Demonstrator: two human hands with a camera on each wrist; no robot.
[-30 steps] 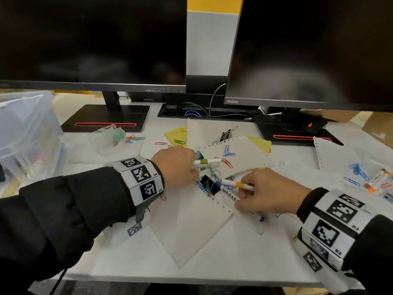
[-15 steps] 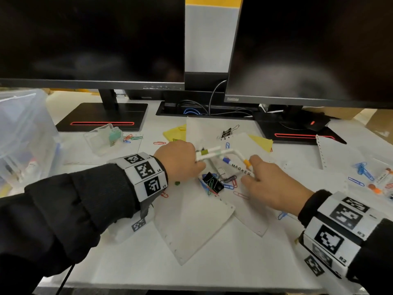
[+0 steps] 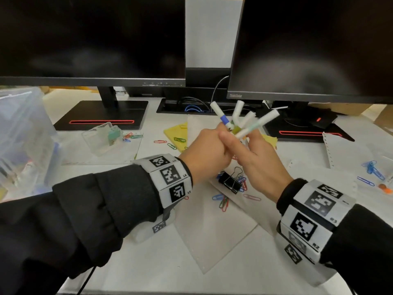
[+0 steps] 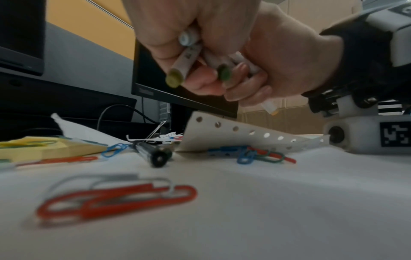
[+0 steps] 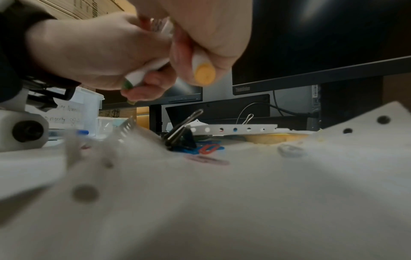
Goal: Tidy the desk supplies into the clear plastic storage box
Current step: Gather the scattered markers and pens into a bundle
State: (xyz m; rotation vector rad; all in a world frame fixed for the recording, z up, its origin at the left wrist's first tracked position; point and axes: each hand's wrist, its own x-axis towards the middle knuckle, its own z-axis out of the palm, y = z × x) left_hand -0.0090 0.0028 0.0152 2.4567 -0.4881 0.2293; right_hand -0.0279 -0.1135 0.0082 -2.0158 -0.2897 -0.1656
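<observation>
Both hands meet above the middle of the desk, each gripping part of a fanned bundle of white markers (image 3: 244, 122) that points up and away. My left hand (image 3: 207, 155) curls round the blue-banded and green-ended ones. My right hand (image 3: 254, 155) holds the others, including an orange-ended marker (image 5: 203, 73). The left wrist view shows olive and dark green marker ends (image 4: 175, 77) sticking out below my left hand's fingers (image 4: 177, 35). The clear plastic storage box (image 3: 23, 133) stands at the far left with some supplies inside.
Under the hands lie a black binder clip (image 3: 230, 183), loose coloured paper clips (image 3: 223, 202) and perforated paper sheets (image 3: 212, 228). A small clear case (image 3: 102, 137) and yellow sticky notes (image 3: 176, 133) sit behind. More clips and an orange-capped marker (image 3: 383, 189) lie at the right. Two monitors stand at the back.
Both hands have risen off the desk with their markers and come together. The markers, earlier lying flat near the paper, now stand up in one fanned bundle.
</observation>
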